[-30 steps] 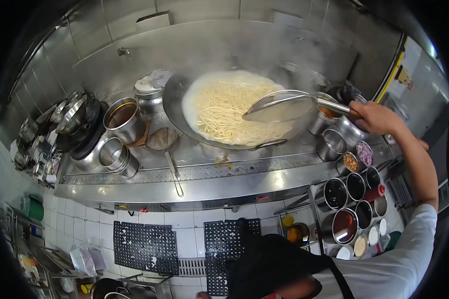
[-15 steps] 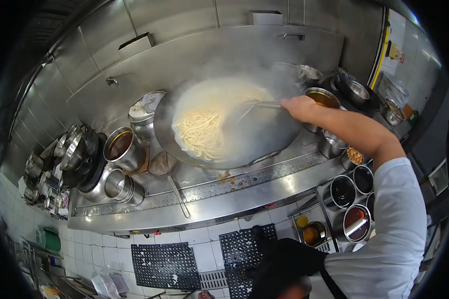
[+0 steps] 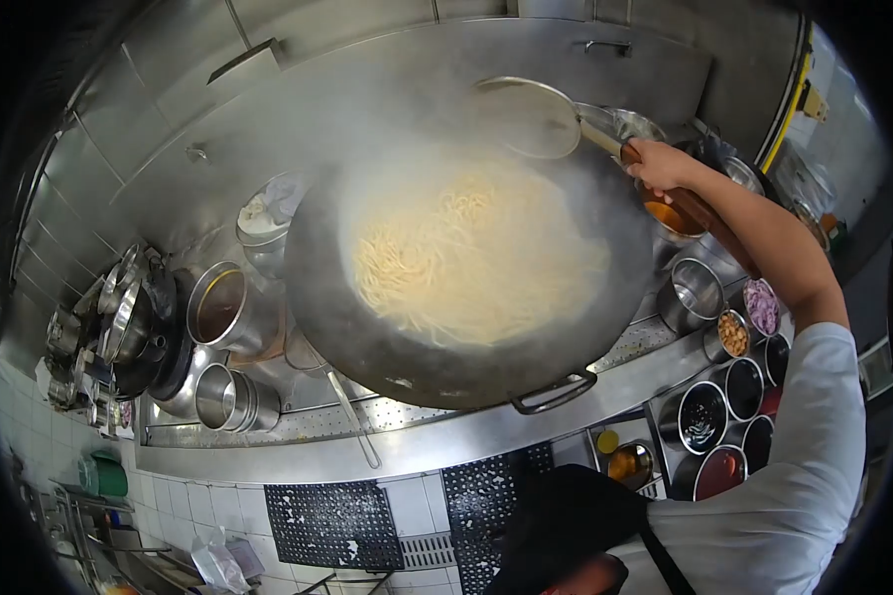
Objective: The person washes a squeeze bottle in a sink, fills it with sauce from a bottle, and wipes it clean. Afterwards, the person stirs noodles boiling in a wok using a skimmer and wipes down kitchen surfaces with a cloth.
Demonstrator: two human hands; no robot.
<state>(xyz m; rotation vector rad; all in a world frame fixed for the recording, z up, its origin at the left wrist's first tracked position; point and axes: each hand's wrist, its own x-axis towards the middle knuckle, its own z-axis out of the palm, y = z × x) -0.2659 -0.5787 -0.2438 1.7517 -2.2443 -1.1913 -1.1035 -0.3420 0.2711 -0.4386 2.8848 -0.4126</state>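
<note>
At the upper right my right hand is closed around the handle of a large round mesh strainer. The strainer is up over the far rim of a big dark wok, its mesh partly veiled by steam. Pale thick noodles lie in cloudy liquid inside the wok. A loop handle sticks out from the wok's near rim, with no hand on it. My left hand is out of view.
Left of the wok stand a metal pot of brown liquid, stacked metal pots and a long-handled skimmer. To the right are an empty pot, a nut-filled container and sauce pots. Black mats cover the floor.
My right hand has moved up and right; the strainer's mesh now shows above the wok. The wok appears larger and closer, its near rim farther forward, and the noodles are spread more widely.
</note>
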